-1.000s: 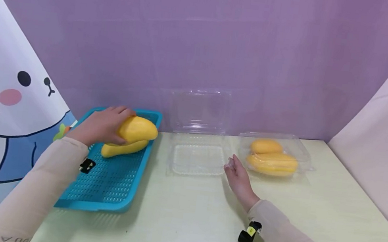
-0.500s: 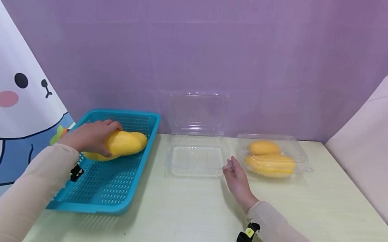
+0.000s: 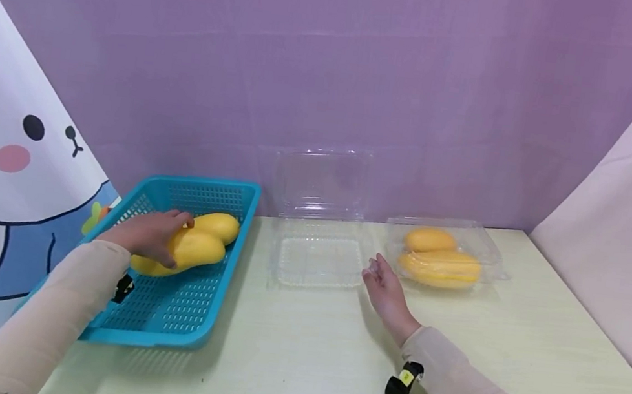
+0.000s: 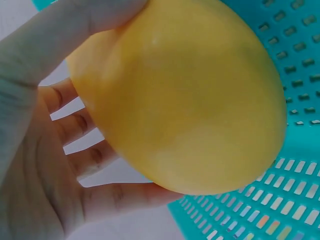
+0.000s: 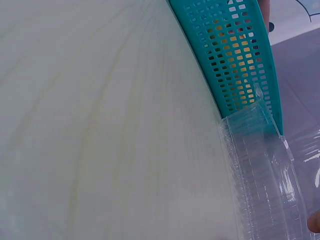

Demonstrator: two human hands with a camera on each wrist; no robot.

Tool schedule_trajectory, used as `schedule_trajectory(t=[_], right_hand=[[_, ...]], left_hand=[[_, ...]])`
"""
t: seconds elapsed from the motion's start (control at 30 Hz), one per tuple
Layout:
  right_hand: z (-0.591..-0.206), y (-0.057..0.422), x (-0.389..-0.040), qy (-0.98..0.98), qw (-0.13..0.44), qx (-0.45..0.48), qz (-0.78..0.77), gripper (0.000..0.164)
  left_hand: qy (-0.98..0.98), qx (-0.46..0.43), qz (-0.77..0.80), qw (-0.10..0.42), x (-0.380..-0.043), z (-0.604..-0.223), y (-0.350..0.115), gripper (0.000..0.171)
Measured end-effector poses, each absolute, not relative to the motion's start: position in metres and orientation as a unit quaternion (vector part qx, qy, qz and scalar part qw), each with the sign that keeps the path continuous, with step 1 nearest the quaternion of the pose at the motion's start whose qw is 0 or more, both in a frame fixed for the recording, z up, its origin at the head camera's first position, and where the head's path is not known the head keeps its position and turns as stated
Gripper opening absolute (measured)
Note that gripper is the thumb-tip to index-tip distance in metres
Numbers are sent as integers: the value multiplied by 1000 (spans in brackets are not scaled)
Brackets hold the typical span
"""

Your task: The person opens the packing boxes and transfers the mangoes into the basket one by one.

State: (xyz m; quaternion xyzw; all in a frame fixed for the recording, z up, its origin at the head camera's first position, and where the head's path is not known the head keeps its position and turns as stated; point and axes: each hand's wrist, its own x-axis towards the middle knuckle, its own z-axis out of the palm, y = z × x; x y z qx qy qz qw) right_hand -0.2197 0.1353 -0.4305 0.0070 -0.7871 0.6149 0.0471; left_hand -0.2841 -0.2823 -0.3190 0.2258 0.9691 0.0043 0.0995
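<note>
My left hand [image 3: 150,235] is over the blue basket [image 3: 207,331], thumb and fingers round a yellow mango [image 3: 201,250]. The left wrist view shows this mango [image 4: 190,105] large, thumb across its top and fingers behind it. A second mango [image 3: 220,226] lies against it on the far side, and more yellow shows under the thumb. My right hand [image 3: 389,299] pinches the right edge of an open clear plastic clamshell box [image 3: 317,259] with nothing in it. In the right wrist view one fingertip [image 5: 314,222] shows beside the box.
To the right sits another clear clamshell [image 3: 491,249] with yellow mangoes [image 3: 441,268] inside, its lid down. A purple cloth [image 3: 329,81] stands behind the pale table [image 3: 297,364]. A printed cartoon sheet [image 3: 23,92] rises at the left.
My left hand lowers from above the basket's far end toward its near left. The mango it held on top lies in the basket, and the mangoes now sit side by side. The right hand stays put.
</note>
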Motion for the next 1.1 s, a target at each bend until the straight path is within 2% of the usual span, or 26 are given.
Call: schedule_trajectory(t=[0.17,1.1], right_hand=[[-430,136,-219,-789,44,7,612,59],[-429,136,-218,-788,44,1,614,59]], left_hand=[[968,222,6,120,-285,-323,-285,72],[964,223,11,148,-293,-331,-289,67]])
